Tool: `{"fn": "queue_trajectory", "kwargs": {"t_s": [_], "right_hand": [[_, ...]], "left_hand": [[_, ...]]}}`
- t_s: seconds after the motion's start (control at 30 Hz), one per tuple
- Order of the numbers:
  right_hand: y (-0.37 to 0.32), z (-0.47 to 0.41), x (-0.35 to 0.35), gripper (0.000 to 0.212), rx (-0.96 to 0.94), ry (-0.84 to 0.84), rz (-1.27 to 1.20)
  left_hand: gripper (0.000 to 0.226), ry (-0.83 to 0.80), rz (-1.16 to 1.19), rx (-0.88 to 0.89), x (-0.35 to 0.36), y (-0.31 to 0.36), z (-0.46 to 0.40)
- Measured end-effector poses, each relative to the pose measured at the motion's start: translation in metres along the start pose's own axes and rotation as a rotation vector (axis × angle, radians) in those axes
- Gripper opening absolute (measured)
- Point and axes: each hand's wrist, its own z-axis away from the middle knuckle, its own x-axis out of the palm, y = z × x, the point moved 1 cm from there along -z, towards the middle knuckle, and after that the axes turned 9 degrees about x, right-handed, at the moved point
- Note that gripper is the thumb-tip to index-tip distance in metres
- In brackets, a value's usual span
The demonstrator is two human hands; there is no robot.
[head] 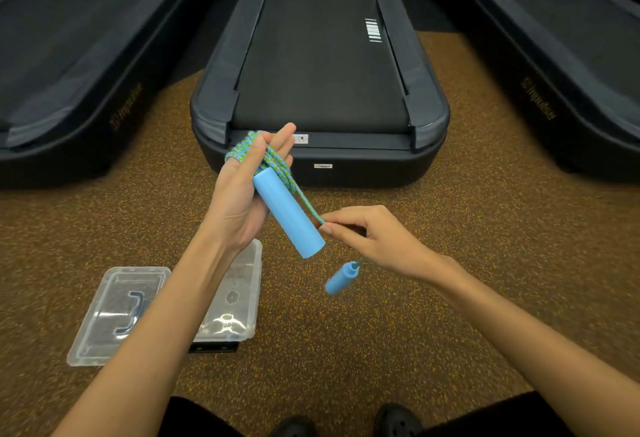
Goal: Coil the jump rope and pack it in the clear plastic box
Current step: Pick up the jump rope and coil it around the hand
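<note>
A jump rope with a blue-and-green braided cord (pixel 273 161) is wound in several loops around the fingers of my left hand (pixel 242 194), held palm up. One light blue handle (pixel 289 212) lies across that palm and sticks out toward the right. My right hand (pixel 370 237) pinches the cord close to its other end, and the second blue handle (pixel 341 278) dangles below it. The clear plastic box (pixel 239 298) sits on the floor under my left forearm, partly hidden by it. Its clear lid (pixel 119 315) lies flat beside it on the left.
A black treadmill (pixel 320 73) stands straight ahead, its rear end just behind my left hand. Two more treadmills (pixel 69 66) flank it left and right (pixel 561 56). The floor is brown speckled rubber (pixel 450 211). My dark shoes (pixel 394 419) show at the bottom edge.
</note>
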Motion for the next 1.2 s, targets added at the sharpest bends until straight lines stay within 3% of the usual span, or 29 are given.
{"fn": "queue_trajectory", "kwargs": {"t_s": [0.2,0.6,0.67,0.9,1.2], "right_hand": [[-0.008,0.008,-0.008,0.027,-0.052,-0.061,0.113],[-0.016,0.008,-0.033,0.016,-0.176,0.168,0.090],[-0.014,0.008,-0.035,0.012,-0.153,0.195,0.041],[-0.005,0.002,-0.041,0.001,0.015,0.243,-0.244],[0.023,-0.007,-0.025,0.014,0.092,0.212,-0.314]], "left_hand": [[0.015,0.097,-0.092,-0.019,-0.016,0.002,-0.003],[0.029,-0.375,-0.515,-0.285,0.006,-0.022,0.026],[0.040,-0.476,-0.463,-0.322,0.009,-0.025,0.029],[0.037,-0.551,-0.252,-0.382,0.016,-0.020,0.035],[0.019,-0.495,0.101,-0.345,0.020,-0.013,0.029]]}}
